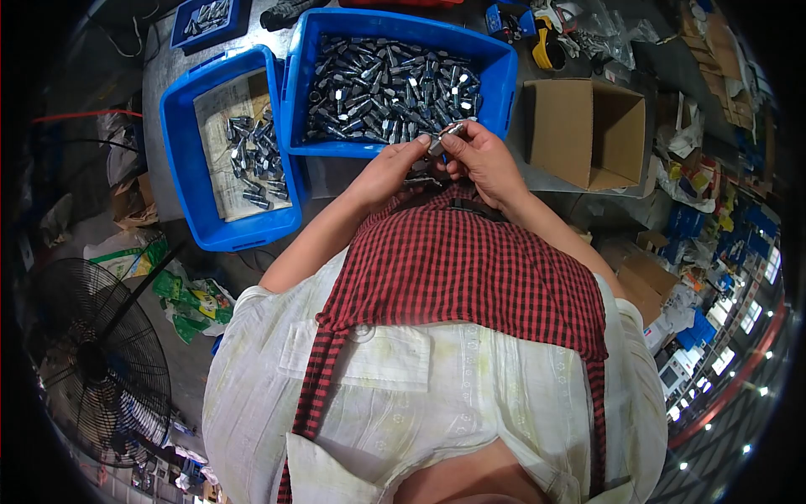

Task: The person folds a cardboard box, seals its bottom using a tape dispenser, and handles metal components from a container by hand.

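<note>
My left hand (389, 174) and my right hand (485, 161) meet at the front edge of the large blue bin (510, 80). Between their closed fingertips is a small shiny metal fitting (436, 147) with a hex-shaped part. Another bit of bright metal (455, 129) shows at my right index finger; whether it belongs to the same piece I cannot tell. More metal pieces (421, 180) show just below my fingers, partly hidden. Many similar fittings (390, 88) fill the large bin. A smaller pile of them (254, 155) lies on paper in the left blue bin (180, 160).
An open cardboard box (558, 126) stands right of the large bin. Yellow-and-black tape-like object (547, 52) and plastic bags lie behind it. A small blue tray (206, 23) with metal parts sits at the back left. A black floor fan (96, 361) stands at lower left.
</note>
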A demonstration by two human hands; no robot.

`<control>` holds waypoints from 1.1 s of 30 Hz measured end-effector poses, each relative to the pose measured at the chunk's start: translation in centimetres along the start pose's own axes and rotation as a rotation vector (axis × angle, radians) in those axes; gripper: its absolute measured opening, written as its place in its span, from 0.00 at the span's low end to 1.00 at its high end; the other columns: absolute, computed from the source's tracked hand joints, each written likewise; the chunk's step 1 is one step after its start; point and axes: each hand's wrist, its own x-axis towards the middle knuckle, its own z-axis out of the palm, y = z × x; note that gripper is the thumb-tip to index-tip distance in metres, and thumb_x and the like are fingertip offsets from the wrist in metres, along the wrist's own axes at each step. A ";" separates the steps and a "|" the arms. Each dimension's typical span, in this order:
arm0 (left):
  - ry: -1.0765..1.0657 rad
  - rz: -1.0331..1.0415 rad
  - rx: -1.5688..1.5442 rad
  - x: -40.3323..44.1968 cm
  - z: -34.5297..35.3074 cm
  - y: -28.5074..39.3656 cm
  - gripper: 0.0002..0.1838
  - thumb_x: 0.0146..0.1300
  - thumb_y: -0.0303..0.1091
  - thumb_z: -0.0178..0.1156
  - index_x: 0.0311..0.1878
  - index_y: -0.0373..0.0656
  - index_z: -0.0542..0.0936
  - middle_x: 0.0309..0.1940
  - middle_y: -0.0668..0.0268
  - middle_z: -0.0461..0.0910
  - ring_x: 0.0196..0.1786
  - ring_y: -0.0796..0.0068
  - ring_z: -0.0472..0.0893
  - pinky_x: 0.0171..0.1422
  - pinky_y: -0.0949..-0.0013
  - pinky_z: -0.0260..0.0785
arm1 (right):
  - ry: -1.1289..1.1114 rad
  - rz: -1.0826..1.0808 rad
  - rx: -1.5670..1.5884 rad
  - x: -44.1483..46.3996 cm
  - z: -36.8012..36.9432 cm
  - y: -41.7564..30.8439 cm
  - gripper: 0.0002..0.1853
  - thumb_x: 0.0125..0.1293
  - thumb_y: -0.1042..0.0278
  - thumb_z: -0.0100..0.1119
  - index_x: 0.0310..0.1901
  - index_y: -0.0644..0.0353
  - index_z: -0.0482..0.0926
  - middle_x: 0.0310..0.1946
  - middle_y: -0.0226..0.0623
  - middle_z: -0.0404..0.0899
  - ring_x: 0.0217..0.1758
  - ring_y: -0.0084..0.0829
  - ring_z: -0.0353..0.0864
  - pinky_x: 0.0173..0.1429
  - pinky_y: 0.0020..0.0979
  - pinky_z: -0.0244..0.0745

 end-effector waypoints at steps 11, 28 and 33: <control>0.034 -0.014 0.012 0.2 -0.1 0.0 0.25 0.70 0.54 0.43 0.41 0.42 0.79 0.31 0.69 0.80 0.28 0.83 0.74 0.27 0.78 0.64 | -0.003 -0.028 -0.034 0.3 0.1 -0.2 0.12 0.65 0.61 0.60 0.36 0.60 0.71 0.27 0.31 0.77 0.24 0.15 0.72 0.28 0.17 0.68; 0.009 -0.070 0.044 0.2 -0.6 0.1 0.26 0.71 0.54 0.40 0.41 0.41 0.77 0.30 0.70 0.78 0.28 0.83 0.74 0.28 0.78 0.64 | -0.010 -0.035 -0.073 0.9 0.3 -0.2 0.13 0.64 0.59 0.61 0.34 0.59 0.70 0.23 0.30 0.77 0.21 0.14 0.71 0.24 0.16 0.64; 0.029 -0.056 -0.003 0.1 -0.6 0.1 0.26 0.69 0.55 0.45 0.40 0.40 0.79 0.30 0.69 0.79 0.26 0.81 0.73 0.26 0.77 0.63 | -0.003 -0.017 -0.079 0.9 0.5 -0.4 0.14 0.64 0.59 0.62 0.32 0.57 0.69 0.24 0.28 0.75 0.21 0.14 0.70 0.24 0.16 0.64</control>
